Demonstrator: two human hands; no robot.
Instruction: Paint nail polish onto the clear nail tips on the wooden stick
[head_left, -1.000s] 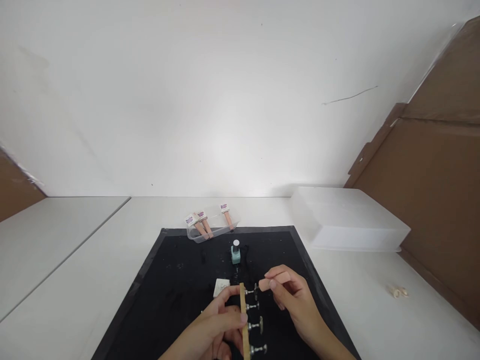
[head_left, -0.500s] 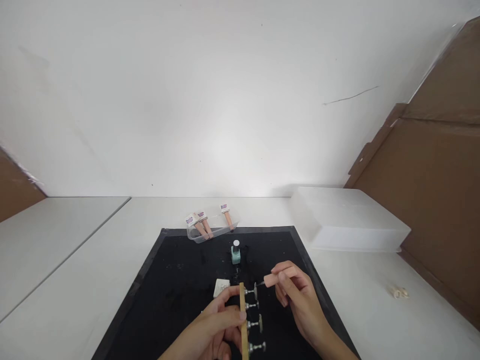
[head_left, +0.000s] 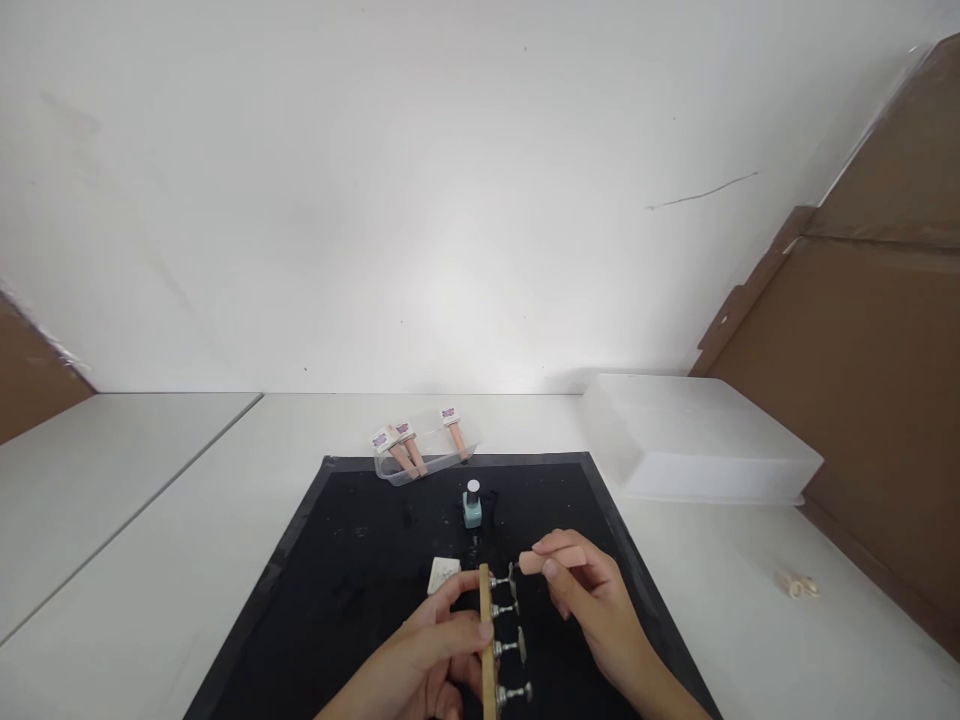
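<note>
Our left hand (head_left: 450,640) was curled in, our right hand (head_left: 592,595) pinched nearly closed. The left held the wooden bar (head_left: 489,672) between thumb and fingers, its metal stands (head_left: 507,649) pointing right; the right held a pink stick (head_left: 534,563), its end just beside the farthest stand. Beyond, white labels (head_left: 385,438) bore purple print we couldn't read.

Before me the wall (head_left: 450,270) glows brightest at its middle, dimming toward the corners; a faint shadow (head_left: 566,381) borders the white box (head_left: 705,430), and my metal stands (head_left: 510,648) look blurry.
</note>
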